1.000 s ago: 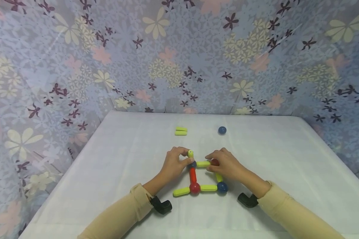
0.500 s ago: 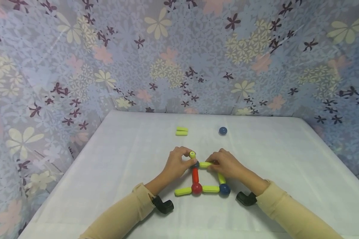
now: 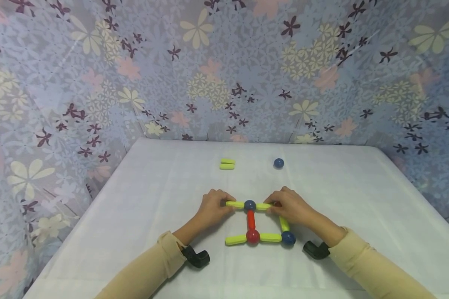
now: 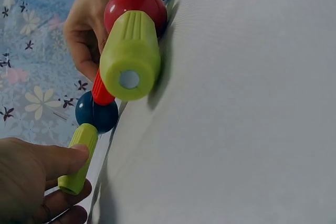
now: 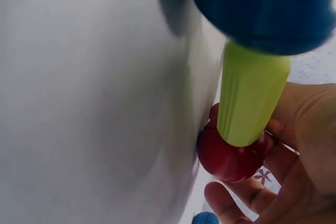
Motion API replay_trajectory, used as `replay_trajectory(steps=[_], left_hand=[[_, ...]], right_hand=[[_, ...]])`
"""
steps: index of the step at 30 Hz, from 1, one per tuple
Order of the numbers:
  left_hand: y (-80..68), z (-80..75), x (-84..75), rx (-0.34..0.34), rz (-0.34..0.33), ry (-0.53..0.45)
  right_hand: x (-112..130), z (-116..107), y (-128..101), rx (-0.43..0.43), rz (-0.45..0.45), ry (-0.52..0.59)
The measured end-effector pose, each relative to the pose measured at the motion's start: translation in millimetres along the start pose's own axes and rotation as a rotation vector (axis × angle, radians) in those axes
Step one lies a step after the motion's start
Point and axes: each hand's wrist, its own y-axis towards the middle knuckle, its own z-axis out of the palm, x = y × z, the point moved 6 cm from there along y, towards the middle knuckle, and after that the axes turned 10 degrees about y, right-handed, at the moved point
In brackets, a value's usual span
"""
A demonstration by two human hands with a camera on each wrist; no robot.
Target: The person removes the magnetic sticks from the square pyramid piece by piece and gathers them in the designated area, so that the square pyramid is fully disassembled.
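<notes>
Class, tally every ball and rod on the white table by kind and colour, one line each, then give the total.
Blue balls: 3
Red balls: 2
Lime-green rods: 7
Red rod: 1
Total: 13

Rods [image 3: 271, 237] are lime or red, balls [image 3: 252, 236] red or blue, the backdrop [image 3: 224, 62] flowered.

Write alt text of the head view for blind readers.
A person's left hand pinches a yellow rod projecting from a rod-and-ball frame on a white table; the right hand grips the frame's far right corner. Beyond lie two loose yellow rods and a blue ball.
</notes>
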Motion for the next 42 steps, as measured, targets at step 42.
replay_trajectory(steps=[42], left_hand=[[25.7, -14.9, 28.1, -0.102, -0.053, 0.04]], right_hand=[[19, 17, 18, 0.117, -0.075, 0.076]])
